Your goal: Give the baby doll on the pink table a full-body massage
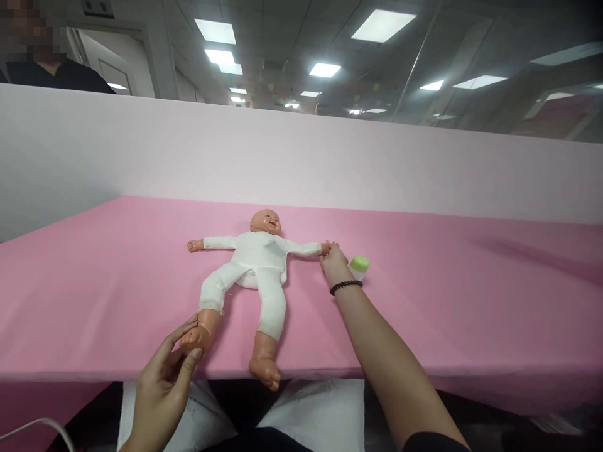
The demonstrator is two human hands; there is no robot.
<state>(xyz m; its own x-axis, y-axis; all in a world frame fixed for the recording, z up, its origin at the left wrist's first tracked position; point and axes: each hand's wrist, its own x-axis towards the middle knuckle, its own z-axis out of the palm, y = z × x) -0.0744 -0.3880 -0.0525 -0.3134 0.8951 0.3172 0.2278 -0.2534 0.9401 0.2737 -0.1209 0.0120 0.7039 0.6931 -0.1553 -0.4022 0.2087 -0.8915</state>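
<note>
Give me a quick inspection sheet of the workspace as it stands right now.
Surface: pink cloth over the table, pale pink backdrop behind it.
Job's things: doll in a white suit, on its back, one foot over the table edge; bottle with a green cap, beyond the right hand.
Clutter: white cloth below the table edge.
Hands: left hand holds the doll's foot; right hand grips the doll's hand.
Cables: white cable at lower left.
Surroundings: person in a dark top past the backdrop; ceiling lights.
</note>
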